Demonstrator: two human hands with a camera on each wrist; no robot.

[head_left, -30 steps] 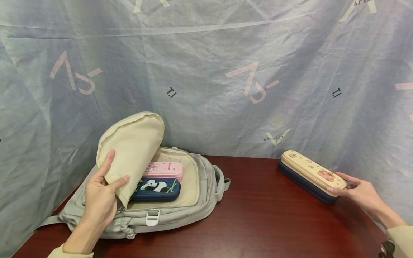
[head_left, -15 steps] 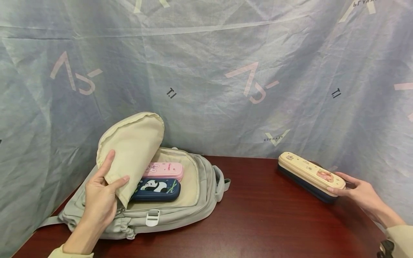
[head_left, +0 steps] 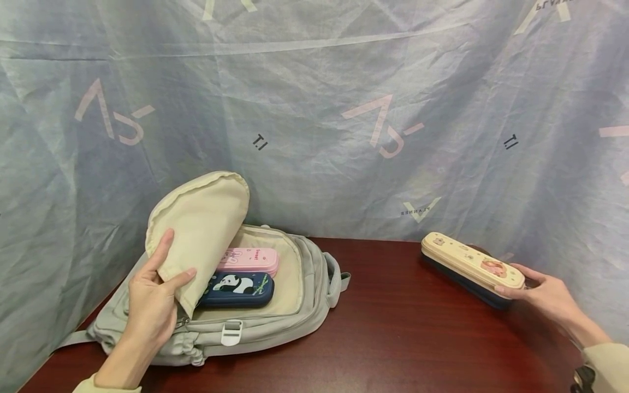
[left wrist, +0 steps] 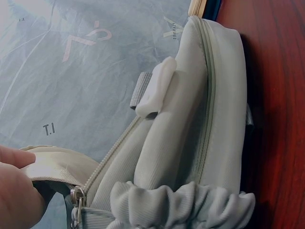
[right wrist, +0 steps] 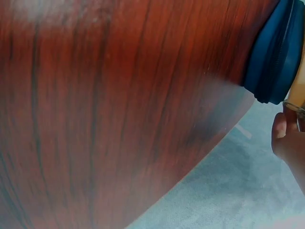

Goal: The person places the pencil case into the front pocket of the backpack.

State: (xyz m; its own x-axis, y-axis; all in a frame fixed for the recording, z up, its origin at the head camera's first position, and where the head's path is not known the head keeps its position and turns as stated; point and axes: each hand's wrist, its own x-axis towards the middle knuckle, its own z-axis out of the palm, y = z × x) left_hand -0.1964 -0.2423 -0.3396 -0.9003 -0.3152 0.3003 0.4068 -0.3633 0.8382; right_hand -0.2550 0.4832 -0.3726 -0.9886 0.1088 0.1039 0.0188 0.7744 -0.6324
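A pale green-grey backpack (head_left: 275,333) lies at the left, its cream-lined flap (head_left: 206,229) raised. My left hand (head_left: 152,297) holds that flap by its near edge; in the left wrist view the fingers (left wrist: 16,157) are at the flap's edge. Inside the bag a pink pencil case (head_left: 255,259) lies beside a navy pencil case with a panda (head_left: 241,289); the flap covers their left ends. At the right, my right hand (head_left: 552,295) pinches the near end of a cream pencil case (head_left: 472,262). Directly below it is a dark navy pencil case (head_left: 462,281).
The dark red table (head_left: 383,322) stretches between the bag and the two stacked cases. A grey printed cloth (head_left: 314,136) hangs behind and along both sides. The bag's top handle (head_left: 336,278) points toward the right, and a white buckle (head_left: 232,332) lies on its near side.
The cream pencil case has shifted slightly left over the navy one, with my right hand moving along with it. My left hand and the flap stay practically still.
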